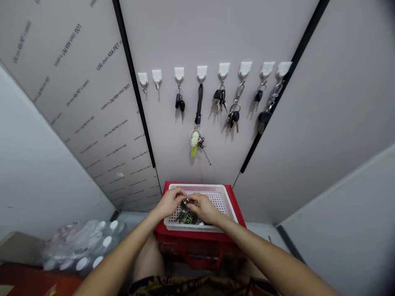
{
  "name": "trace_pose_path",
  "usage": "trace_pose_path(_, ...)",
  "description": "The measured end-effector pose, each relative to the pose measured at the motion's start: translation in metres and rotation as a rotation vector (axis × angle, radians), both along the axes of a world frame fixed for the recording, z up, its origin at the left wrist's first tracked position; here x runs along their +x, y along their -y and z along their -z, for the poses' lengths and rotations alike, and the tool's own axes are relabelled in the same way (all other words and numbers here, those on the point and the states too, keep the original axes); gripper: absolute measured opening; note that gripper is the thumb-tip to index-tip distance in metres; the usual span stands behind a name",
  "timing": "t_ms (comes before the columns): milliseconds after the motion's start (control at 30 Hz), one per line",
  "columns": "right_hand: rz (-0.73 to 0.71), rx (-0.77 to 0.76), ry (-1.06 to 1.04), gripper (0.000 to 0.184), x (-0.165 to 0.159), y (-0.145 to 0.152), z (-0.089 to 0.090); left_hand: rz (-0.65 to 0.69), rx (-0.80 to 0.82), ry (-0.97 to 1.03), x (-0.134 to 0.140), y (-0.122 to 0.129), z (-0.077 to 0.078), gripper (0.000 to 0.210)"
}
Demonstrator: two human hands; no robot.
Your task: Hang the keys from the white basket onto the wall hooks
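My left hand (170,202) and my right hand (203,209) meet over a white perforated plastic basket (230,207). The fingers of both are closed around the upper part of a key ring (185,201), whose exact shape is partly hidden by them. Just below, a dark, greenish cluster with a round green-marked piece (189,218) lies in the near left part of the basket; whether it is joined to the ring I cannot tell. A small white thing (201,223) shows by the basket's near wall, under my right wrist.
Under the basket is a red box (237,205). White hooks (202,73) line the wall ahead, several carrying keys (219,96); one has a black strap (199,105) with a pale green charm (194,139). Plastic-wrapped bottles (83,246) stand at the lower left.
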State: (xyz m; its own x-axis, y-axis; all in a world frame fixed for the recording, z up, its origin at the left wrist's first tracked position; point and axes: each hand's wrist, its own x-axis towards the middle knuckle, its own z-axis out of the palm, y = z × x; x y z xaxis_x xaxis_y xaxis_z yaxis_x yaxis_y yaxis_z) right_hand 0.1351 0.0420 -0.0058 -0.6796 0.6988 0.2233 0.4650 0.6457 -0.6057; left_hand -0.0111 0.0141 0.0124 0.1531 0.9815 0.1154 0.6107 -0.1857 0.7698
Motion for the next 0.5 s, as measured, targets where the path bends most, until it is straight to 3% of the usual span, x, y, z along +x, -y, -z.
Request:
trace_pose_path(267, 0.091, -0.218, -0.191, 0.016, -0.004, -0.011, -0.028, -0.02, -0.046, 0.161, -0.011, -0.005, -0.017, 0.013)
trace_pose_path(400, 0.101, -0.437, -0.303, 0.015, -0.012, -0.019, -0.055, -0.014, 0.005, 0.308, -0.011, -0.006, -0.024, 0.018)
trace_pose_path(500, 0.101, -0.466, -0.429, 0.012, -0.025, -0.029, -0.083, 0.01, 0.096, 0.464, -0.005, -0.012, -0.038, 0.026)
